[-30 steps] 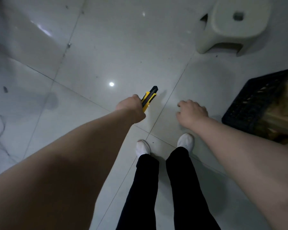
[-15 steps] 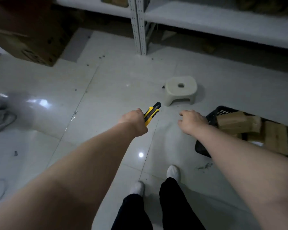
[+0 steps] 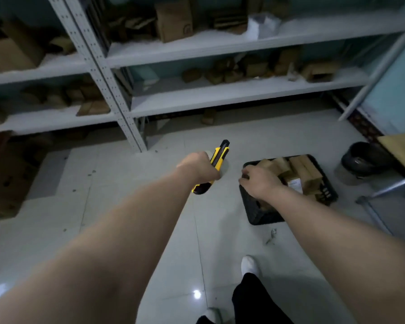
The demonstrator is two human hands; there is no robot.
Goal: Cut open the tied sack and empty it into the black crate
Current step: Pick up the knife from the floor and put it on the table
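Observation:
My left hand (image 3: 198,168) is stretched out in front of me, shut on a yellow and black utility knife (image 3: 220,155) that points away from me. My right hand (image 3: 258,181) hangs over the near left corner of the black crate (image 3: 257,212), fingers loosely apart and holding nothing. The crate stands on the tiled floor to the right and holds several brown cardboard boxes (image 3: 304,170). No sack is in view.
Grey metal shelving (image 3: 220,94) with many small cardboard boxes fills the back. A large brown carton (image 3: 7,174) stands on the floor at the left. A black bin (image 3: 362,159) and a wooden table edge (image 3: 402,148) are at the right. My feet (image 3: 249,265) are below.
My head has tilted up: the view rose from the floor and the stool to the shelves. The crate now lies under my right hand. The knife stays in my left hand.

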